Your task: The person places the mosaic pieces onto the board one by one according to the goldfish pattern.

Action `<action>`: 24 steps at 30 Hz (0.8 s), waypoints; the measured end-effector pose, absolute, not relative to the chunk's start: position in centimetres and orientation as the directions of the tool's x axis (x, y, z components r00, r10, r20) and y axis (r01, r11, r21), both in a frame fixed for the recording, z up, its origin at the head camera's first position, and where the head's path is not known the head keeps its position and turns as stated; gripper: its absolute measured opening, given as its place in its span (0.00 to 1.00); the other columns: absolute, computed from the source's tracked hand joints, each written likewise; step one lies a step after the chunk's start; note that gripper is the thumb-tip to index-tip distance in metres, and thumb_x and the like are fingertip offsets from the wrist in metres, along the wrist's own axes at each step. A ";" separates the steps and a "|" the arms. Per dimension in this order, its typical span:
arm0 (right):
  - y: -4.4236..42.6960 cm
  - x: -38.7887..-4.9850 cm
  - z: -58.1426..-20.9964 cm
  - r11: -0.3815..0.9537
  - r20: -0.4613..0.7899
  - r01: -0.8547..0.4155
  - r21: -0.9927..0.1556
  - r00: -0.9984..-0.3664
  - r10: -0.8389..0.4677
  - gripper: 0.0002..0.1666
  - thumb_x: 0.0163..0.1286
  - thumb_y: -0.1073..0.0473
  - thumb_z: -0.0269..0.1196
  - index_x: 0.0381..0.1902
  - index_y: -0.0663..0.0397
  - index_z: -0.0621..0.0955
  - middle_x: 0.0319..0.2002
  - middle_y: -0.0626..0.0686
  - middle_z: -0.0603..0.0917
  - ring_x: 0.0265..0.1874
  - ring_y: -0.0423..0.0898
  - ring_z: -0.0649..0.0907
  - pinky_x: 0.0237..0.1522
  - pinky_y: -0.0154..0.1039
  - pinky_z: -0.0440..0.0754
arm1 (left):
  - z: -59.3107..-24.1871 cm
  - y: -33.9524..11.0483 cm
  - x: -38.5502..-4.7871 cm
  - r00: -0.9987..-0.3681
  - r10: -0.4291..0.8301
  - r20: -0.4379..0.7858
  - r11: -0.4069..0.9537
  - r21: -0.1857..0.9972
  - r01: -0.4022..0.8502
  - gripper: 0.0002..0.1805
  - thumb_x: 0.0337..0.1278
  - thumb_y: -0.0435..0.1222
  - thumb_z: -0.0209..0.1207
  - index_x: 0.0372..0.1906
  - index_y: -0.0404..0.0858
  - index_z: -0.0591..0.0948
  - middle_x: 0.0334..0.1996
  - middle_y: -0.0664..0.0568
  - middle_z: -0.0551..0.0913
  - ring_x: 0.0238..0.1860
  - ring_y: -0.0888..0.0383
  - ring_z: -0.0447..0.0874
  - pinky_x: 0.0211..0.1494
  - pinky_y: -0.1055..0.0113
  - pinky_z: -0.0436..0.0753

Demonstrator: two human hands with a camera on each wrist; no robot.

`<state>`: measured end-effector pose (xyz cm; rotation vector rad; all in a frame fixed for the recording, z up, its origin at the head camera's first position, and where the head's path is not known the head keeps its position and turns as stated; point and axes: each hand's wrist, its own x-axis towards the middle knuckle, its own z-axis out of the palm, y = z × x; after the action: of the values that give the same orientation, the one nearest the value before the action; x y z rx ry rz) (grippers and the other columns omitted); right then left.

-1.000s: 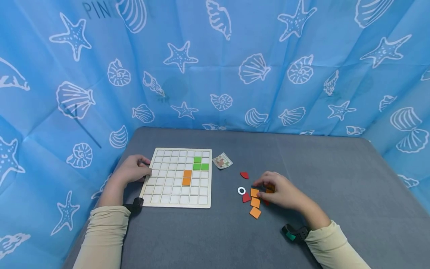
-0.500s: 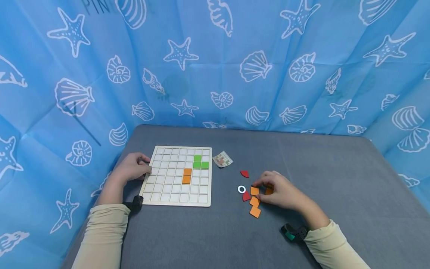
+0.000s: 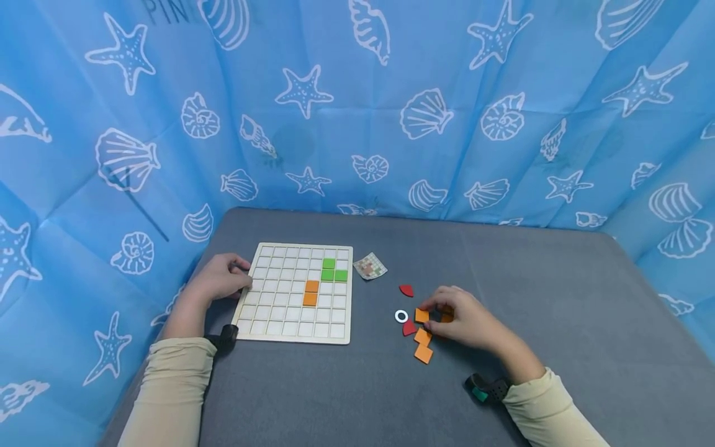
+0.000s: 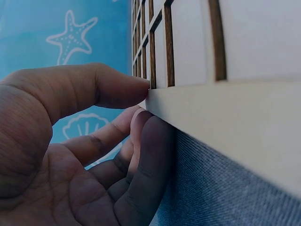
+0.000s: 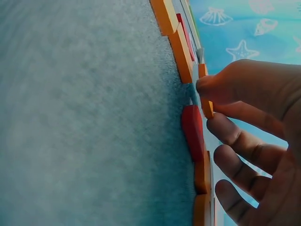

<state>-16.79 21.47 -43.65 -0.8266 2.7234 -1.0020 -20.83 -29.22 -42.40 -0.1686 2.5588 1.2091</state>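
Observation:
A pale square grid board (image 3: pixel 270 288) lies on the left of the table, bearing several green tiles (image 3: pixel 328 275) and two orange tiles (image 3: pixel 310 293). My left hand (image 3: pixel 218 277) grips its left edge, the thumb on the top face and fingers curled at the underside in the left wrist view. Further right, my right hand (image 3: pixel 469 318) pinches an orange tile (image 5: pixel 207 109) between thumb and index finger, a little off the table. More orange tiles (image 3: pixel 422 354) lie in front of and under this hand, and a red piece (image 5: pixel 192 129) is below its fingers; some are partly hidden.
Left of the right hand lie a white ring (image 3: pixel 396 316) and two red quarter-round pieces (image 3: pixel 406 290). A small printed card (image 3: pixel 370 266) rests beside the board's right edge. Blue shell-print curtain (image 3: pixel 335 136) closes off the back and sides of the grey table (image 3: pixel 313 397).
My right hand has pinched the orange tile and lifted it slightly, tilting it and edging left. The left hand keeps its place on the board. The head view has shifted a little.

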 end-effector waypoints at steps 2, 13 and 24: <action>21.4 -16.7 -43.6 0.622 0.092 -0.461 -0.633 -0.842 -0.531 0.14 0.67 0.60 0.75 0.51 0.48 0.91 0.40 0.46 0.85 0.38 0.45 0.76 0.35 0.32 0.75 | -42.3 -29.2 -20.9 -0.947 0.032 -0.319 0.640 0.734 -0.226 0.28 0.66 0.34 0.60 0.68 0.26 0.72 0.45 0.37 0.82 0.42 0.47 0.86 0.47 0.54 0.92; 17.8 -16.7 -42.3 0.586 0.137 -0.481 -0.652 -0.835 -0.533 0.15 0.68 0.61 0.73 0.52 0.48 0.90 0.47 0.46 0.86 0.44 0.51 0.81 0.42 0.44 0.85 | -42.0 -29.3 -21.1 -0.946 0.044 -0.321 0.649 0.729 -0.217 0.28 0.68 0.33 0.60 0.69 0.26 0.72 0.44 0.37 0.80 0.43 0.46 0.84 0.47 0.55 0.92; 9.9 -17.2 -41.1 0.568 0.112 -0.517 -0.640 -0.795 -0.597 0.16 0.69 0.58 0.73 0.54 0.47 0.90 0.48 0.48 0.88 0.55 0.56 0.84 0.48 0.47 0.85 | -42.4 -29.3 -20.8 -0.943 0.040 -0.330 0.637 0.736 -0.230 0.29 0.65 0.31 0.60 0.68 0.24 0.72 0.46 0.35 0.81 0.42 0.46 0.86 0.46 0.54 0.93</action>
<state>-17.16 9.85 -41.12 -0.9543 2.6769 -1.0344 -20.84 -29.34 -42.40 -0.1520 2.5441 1.2080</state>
